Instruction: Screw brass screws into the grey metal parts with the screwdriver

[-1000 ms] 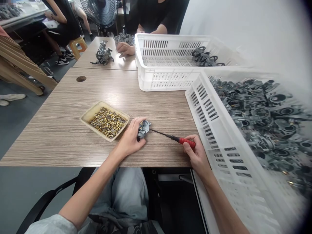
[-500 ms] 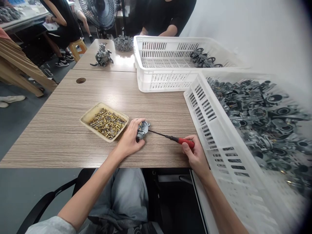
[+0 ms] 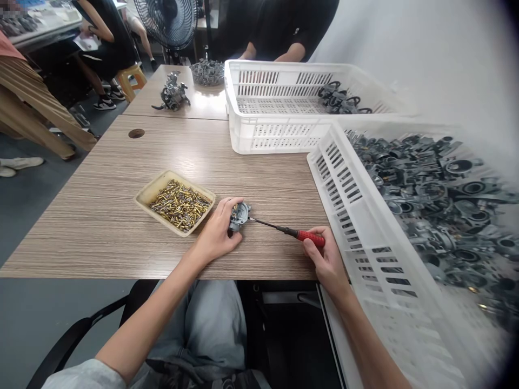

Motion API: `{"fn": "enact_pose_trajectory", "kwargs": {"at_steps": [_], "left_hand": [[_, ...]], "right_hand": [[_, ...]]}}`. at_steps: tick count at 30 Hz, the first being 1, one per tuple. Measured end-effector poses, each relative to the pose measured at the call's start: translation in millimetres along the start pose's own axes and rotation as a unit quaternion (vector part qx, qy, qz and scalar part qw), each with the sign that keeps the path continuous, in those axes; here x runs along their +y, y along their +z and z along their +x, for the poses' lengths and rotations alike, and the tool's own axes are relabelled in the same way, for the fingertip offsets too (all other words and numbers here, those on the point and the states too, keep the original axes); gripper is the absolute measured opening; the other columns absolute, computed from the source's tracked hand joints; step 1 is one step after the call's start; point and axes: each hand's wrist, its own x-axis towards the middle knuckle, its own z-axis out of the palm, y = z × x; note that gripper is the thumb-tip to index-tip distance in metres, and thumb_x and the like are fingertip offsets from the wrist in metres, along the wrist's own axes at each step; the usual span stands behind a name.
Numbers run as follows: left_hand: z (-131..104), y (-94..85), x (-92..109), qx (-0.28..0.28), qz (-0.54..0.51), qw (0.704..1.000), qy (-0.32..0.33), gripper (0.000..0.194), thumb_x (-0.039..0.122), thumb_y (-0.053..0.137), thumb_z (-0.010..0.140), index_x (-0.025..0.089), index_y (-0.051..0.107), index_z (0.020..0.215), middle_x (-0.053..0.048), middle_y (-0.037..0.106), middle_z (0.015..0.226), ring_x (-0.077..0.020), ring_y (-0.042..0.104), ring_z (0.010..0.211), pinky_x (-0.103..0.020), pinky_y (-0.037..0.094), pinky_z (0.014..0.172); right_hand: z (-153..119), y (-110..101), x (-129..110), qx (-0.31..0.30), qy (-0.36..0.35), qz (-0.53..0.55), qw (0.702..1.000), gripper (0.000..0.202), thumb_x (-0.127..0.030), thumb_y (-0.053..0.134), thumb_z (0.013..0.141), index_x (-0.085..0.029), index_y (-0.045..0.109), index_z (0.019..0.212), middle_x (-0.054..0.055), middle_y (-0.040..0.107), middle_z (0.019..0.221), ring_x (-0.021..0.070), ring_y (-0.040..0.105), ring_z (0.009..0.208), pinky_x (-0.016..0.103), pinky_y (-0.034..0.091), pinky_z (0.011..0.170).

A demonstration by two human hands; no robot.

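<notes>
A large wood-look tabletop (image 3: 105,167) is marked with pale brown stripes and crossed by a seam near its far end. Along its right side a long white plastic crate (image 3: 367,227) is set, filled with a heap of grey carburetors (image 3: 438,189). Behind it, 1 more white crate, the far crate (image 3: 243,127), is placed, with a small bunch of dark metal parts (image 3: 340,99) kept toward its right end. Past that, a person in black (image 3: 300,21) is partly hidden by the far crate. A round fan (image 3: 168,19) is stood beyond the tabletop.

Left of the middle, a yellowish tray (image 3: 148,190) is placed. A screwdriver (image 3: 288,231) is gripped by its red handle in the right hand (image 3: 326,259), with the fingers curled around it. Its thin tip is pointed left, at the side of a small carburetor (image 3: 240,214); whether it is pushed in cannot be told. That small carburetor is rested on the tabletop, just right of the tray, and is grasped by the left hand (image 3: 219,229), with the thumb on the near side. Its hollow face is left uncovered. The smallest things, many brass pieces (image 3: 180,205), are piled in the tray.
</notes>
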Motion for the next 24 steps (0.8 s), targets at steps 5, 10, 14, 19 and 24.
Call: {"fn": "enact_pose_trajectory", "kwargs": {"at_steps": [5,10,14,19,24], "left_hand": [[-0.8,2.5,0.9,0.004,0.007,1.0,-0.011,0.082,0.005,0.059,0.071,0.019,0.035,0.149,-0.013,0.047,0.145,-0.0288,0.044,0.142,-0.047,0.035,0.125],[-2.5,6.0,2.2,-0.004,0.028,0.998,-0.061,0.084,0.01,0.062,0.075,0.02,0.032,0.152,-0.015,0.043,0.147,-0.031,0.044,0.142,-0.047,0.039,0.122],[-3.7,7.3,1.3,0.005,0.013,0.997,-0.073,0.085,0.012,0.062,0.076,0.021,0.03,0.155,-0.014,0.043,0.146,-0.0305,0.046,0.14,-0.046,0.041,0.121],[-5.9,7.5,-0.3,-0.01,-0.001,0.996,-0.088,0.09,0.011,0.062,0.073,0.024,0.03,0.157,-0.013,0.04,0.151,-0.0319,0.044,0.141,-0.046,0.04,0.121],[-7.6,7.1,-3.5,-0.007,-0.027,0.995,-0.094,0.093,0.011,0.061,0.072,0.025,0.03,0.158,-0.012,0.04,0.152,-0.032,0.043,0.143,-0.045,0.038,0.123]], "right_hand": [[0.3,4.8,0.7,0.041,0.002,-0.042,0.998,0.032,-0.056,0.059,0.099,-0.024,0.054,0.097,-0.001,0.053,0.075,0.0192,0.05,0.064,0.032,0.04,0.061],[1.4,8.3,-1.1,0.139,0.025,-0.096,0.985,0.042,-0.063,0.06,0.095,-0.022,0.059,0.097,0.003,0.062,0.079,0.0226,0.058,0.069,0.035,0.045,0.067],[6.0,12.5,5.0,0.146,0.0,-0.197,0.969,0.048,-0.07,0.055,0.094,-0.022,0.061,0.092,0.007,0.066,0.084,0.0275,0.062,0.078,0.04,0.048,0.074],[16.3,19.3,14.2,0.133,-0.091,-0.326,0.932,0.061,-0.079,0.045,0.093,-0.022,0.064,0.089,0.012,0.067,0.09,0.0339,0.062,0.085,0.051,0.049,0.082],[-12.7,49.9,-3.4,0.248,-0.168,-0.335,0.893,0.052,-0.064,0.05,0.098,-0.017,0.062,0.116,0.019,0.069,0.108,0.0415,0.065,0.102,0.059,0.05,0.091]]}}
